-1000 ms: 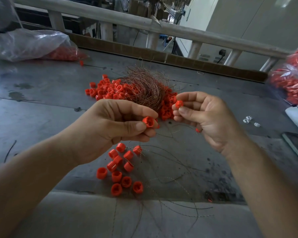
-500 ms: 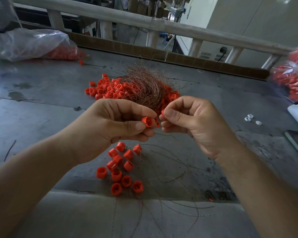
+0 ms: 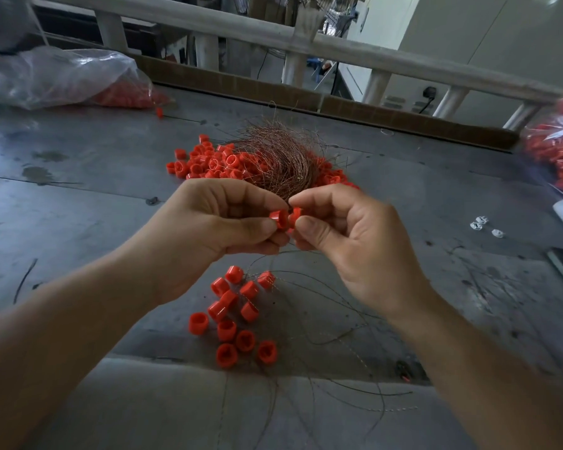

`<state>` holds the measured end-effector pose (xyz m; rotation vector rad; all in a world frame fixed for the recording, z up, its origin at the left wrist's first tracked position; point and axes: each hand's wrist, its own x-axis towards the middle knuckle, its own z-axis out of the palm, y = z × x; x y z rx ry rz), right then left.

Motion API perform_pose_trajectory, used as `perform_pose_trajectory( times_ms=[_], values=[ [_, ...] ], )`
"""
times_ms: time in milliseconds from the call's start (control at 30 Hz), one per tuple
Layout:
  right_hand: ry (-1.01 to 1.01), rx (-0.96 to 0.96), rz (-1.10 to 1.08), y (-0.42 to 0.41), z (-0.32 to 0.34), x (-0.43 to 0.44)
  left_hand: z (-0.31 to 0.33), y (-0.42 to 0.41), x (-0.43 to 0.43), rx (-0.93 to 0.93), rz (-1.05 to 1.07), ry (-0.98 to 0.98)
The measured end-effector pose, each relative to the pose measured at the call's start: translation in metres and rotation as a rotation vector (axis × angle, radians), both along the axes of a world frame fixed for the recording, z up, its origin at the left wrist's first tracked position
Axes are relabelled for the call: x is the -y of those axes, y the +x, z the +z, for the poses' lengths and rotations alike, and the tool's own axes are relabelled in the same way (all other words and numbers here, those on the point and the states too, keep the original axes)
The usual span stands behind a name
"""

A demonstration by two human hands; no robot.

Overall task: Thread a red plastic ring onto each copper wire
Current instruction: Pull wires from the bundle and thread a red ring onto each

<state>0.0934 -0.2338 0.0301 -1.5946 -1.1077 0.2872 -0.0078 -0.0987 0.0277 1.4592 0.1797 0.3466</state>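
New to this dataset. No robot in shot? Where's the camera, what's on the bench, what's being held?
No machine here: a person works bare-handed, and the one picture comes from a wide-angle camera on their head, looking down. The left hand pinches a red ring; the right hand pinches a second red ring right against it. Whether a wire runs through them is too fine to tell. On the grey table lies a tangle of copper wire over a pile of loose rings; nearer the person, a cluster of rings with thin wires trailing among them. A clear bag of more rings sits far left, another bag far right.
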Motion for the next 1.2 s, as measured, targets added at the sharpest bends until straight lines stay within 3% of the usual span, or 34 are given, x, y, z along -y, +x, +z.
perform_pose_trajectory(
  times_ms=[133,633,1000,1200],
  values=[
    [0.038,0.148,-0.051,-0.007,-0.002,0.0,0.001,-0.001,-0.001,0.013,0.012,0.009],
    [0.095,0.354,-0.132,-0.009,-0.006,-0.003,0.001,-0.004,0.002,0.005,0.045,0.096],
    [0.076,0.308,-0.14,-0.009,-0.011,-0.005,0.002,-0.007,0.004,0.023,0.073,0.225],
    [0.122,0.398,-0.155,-0.014,-0.005,-0.002,0.0,-0.007,0.002,-0.017,-0.008,0.084]
  ],
)
